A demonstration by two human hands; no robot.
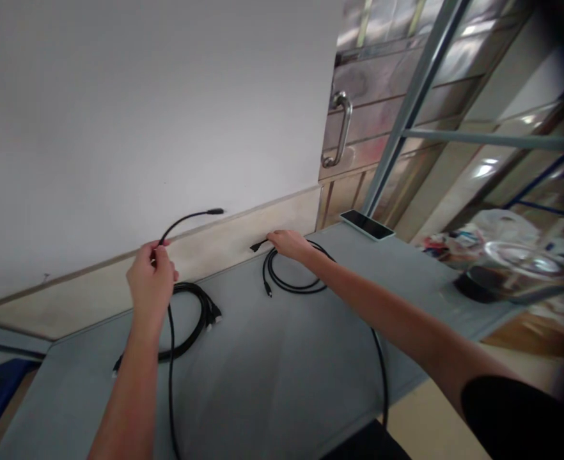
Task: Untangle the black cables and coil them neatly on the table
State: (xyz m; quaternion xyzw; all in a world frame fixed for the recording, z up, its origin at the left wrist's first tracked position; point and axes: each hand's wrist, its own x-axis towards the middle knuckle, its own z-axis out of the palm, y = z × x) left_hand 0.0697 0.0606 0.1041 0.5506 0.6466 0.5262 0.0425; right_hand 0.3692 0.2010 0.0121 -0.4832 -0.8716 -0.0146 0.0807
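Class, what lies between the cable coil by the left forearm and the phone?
In the head view, a second black cable coil, the right hand at its far edge, lies between the first coil and the phone.

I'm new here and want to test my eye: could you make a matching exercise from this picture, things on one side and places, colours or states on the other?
1. phone
2. door handle
3. table
4. left hand

a. grey, with the phone on it
b. holding a black cable
c. silver, curved
d. near a metal post

Pairs: 1-d, 2-c, 3-a, 4-b
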